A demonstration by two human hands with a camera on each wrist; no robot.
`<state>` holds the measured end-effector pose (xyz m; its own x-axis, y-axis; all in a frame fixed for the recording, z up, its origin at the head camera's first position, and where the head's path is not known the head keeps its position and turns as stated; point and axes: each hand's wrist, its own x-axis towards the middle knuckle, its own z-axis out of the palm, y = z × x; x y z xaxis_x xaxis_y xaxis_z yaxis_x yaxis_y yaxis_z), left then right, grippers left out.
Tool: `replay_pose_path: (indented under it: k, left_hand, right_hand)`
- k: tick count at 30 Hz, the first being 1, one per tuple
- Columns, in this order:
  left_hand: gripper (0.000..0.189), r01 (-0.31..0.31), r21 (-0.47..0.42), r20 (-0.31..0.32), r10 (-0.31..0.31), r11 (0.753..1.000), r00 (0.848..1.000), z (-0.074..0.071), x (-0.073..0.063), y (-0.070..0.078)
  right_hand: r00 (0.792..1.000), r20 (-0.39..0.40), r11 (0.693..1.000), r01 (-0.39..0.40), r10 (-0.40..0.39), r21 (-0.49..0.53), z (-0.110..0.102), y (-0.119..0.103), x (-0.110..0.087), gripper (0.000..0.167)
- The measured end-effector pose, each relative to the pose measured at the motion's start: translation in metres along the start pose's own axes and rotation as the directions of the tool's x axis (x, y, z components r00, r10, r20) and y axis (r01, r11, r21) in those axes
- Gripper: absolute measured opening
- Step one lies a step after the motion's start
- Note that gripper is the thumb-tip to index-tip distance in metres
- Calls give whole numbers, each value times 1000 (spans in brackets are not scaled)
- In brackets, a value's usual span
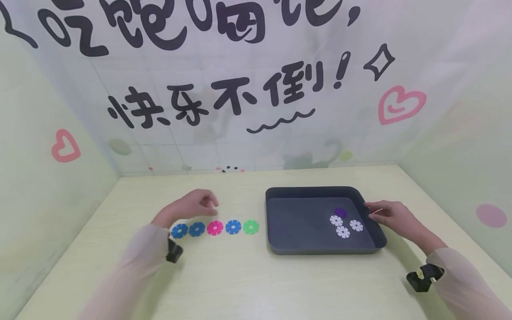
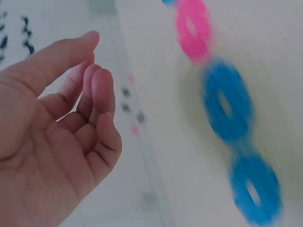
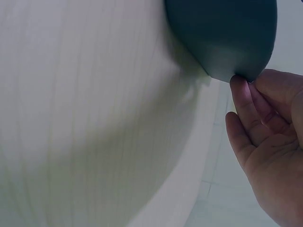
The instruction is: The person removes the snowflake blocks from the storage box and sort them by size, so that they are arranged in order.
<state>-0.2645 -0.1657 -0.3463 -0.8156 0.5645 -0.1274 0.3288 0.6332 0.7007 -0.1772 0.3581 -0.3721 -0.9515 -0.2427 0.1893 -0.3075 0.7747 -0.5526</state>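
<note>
My right hand (image 1: 394,218) grips the right-hand wall of a dark grey rectangular tray (image 1: 304,250); in the right wrist view the fingertips (image 3: 240,87) lie against its outer side. Inside the tray's right half are three white snowflake discs (image 1: 342,232) and a purple disc (image 1: 340,213). Left of the tray, several snowflake discs lie in a row: blue discs (image 1: 197,229), a pink disc (image 1: 215,228) and a green disc (image 1: 251,227). Just behind this row hovers my left hand (image 1: 196,203), its fingers loosely bent around nothing.
Everything stands on a pale wood-grain table (image 1: 248,284). A white printed backdrop (image 1: 224,142) rises along its back edge, with side walls left and right. A black wrist camera (image 1: 425,278) sits at the right sleeve, another black camera (image 1: 174,251) at the left.
</note>
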Motion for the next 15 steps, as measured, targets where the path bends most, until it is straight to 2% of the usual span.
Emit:
replay_pose_path:
  k: [4, 8, 15]
  left_hand:
    - [21, -113, -9, 56, 113, 994, 992, 21, 31, 44]
    - [19, -207, -12, 105, 207, 978, 973, 44, 63, 80]
    - [16, -288, -9, 208, 283, 958, 936, 88, 115, 129]
  right_hand:
    - [1000, -16, 1000, 16, -16, 9, 2, 2, 0, 34]
    - [1000, 0, 1000, 0, 0, 19, 2, 2, 0, 35]
    - [1000, 7, 999, -12, 12, 33, 0, 2, 1, 36]
